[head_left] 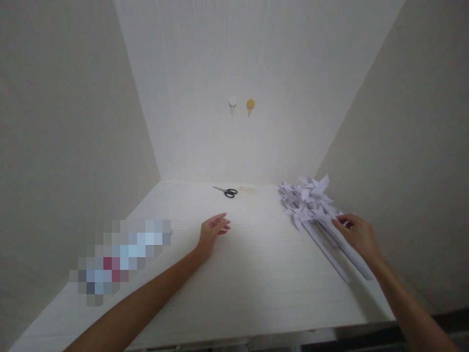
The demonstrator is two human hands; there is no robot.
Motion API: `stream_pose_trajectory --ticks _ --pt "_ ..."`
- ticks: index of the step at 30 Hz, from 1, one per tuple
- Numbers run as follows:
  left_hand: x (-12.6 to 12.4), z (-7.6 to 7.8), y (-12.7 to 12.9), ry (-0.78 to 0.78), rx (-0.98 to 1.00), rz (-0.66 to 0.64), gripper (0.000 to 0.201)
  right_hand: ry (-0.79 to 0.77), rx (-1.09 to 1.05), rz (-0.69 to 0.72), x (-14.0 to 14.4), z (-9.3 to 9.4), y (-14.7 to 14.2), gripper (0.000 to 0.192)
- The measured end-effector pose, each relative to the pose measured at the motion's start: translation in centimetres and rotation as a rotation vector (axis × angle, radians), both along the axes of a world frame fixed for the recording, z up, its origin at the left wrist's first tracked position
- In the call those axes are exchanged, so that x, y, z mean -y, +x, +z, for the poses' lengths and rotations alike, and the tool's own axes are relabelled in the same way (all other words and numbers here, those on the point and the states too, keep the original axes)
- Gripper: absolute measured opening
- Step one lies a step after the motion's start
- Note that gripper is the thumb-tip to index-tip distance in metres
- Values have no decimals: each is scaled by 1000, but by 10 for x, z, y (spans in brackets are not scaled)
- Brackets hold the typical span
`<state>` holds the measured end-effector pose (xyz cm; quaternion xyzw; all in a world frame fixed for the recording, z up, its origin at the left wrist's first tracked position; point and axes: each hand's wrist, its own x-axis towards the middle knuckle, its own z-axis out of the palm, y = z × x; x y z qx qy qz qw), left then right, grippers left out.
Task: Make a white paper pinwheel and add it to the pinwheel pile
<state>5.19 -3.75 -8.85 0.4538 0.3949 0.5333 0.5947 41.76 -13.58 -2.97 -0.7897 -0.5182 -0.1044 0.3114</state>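
Observation:
My left hand (215, 233) hovers over the middle of the white table, fingers loosely stretched and apart, holding nothing. On the right lies a pile of white paper pinwheels (306, 198), their folded blades bunched toward the back and their rolled paper sticks (327, 252) slanting toward the front right. My right hand (357, 237) is at the right side of this pile, thumb and fingertips pinched at the paper of one pinwheel near the top of its stick. The exact contact is partly hidden by the fingers.
Black-handled scissors (227, 192) lie at the back of the table (234, 288), beside a small pale item (246, 189) too blurred to name. A pixelated object (124, 256) is at the left. Two hooks, white (232, 101) and yellow (250, 103), are on the back wall. Walls enclose both sides.

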Motion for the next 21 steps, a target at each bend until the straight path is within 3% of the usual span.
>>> stream_pose_trajectory --ticks 9,21 --pt "2 -2 -1 18 -18 4 32 -134 -42 -114 3 -42 19 35" --pt "1 -3 -1 32 -61 -6 29 -193 -32 -163 8 -58 24 31"
